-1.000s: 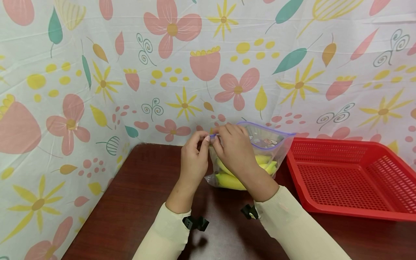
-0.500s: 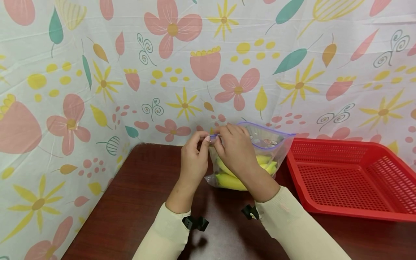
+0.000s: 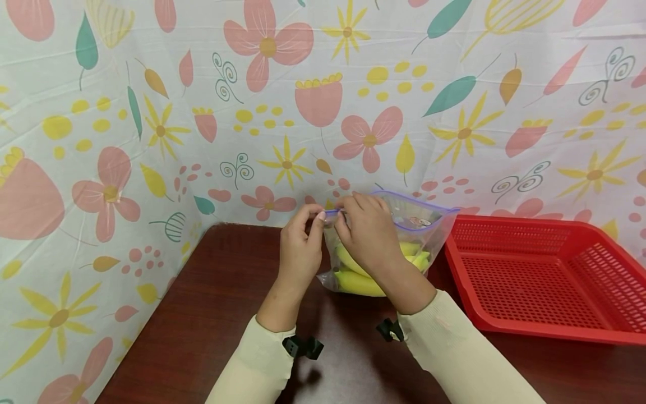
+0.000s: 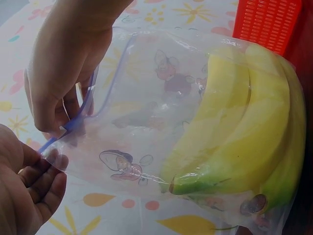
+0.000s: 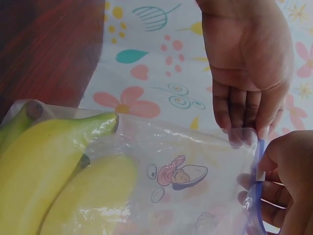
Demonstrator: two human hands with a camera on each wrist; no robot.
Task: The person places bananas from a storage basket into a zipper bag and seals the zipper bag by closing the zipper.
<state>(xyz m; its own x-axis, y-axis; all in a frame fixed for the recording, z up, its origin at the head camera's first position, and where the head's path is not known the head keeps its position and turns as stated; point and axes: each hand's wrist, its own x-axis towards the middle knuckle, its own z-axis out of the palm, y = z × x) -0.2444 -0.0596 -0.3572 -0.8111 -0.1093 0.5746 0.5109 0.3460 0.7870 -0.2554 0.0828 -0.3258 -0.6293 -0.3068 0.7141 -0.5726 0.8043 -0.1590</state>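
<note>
A clear zip bag (image 3: 439, 230) with a purple zip edge and cartoon prints stands at the middle of the table. Yellow bananas (image 4: 234, 127) with greenish ends lie in its bottom. At the bag's left upper corner, my left hand (image 3: 301, 241) pinches the end of the zip edge between thumb and fingers. Right beside it, my right hand (image 3: 368, 235) pinches the same edge, its thumb over a small whitish tab (image 5: 260, 175) on the zip. To the right of my right hand, the bag's mouth gapes. My right hand and wrist hide part of the bananas in the head view.
A red perforated plastic basket (image 3: 545, 280) stands on the right, close to the bag. Under everything is a dark reddish-brown table (image 3: 212, 314). A flower-printed cloth (image 3: 202, 112) hangs behind and along the left side.
My right hand has shifted slightly right along the zip edge, so a bit more purple shows between the hands. My left hand stays almost still at the corner.
</note>
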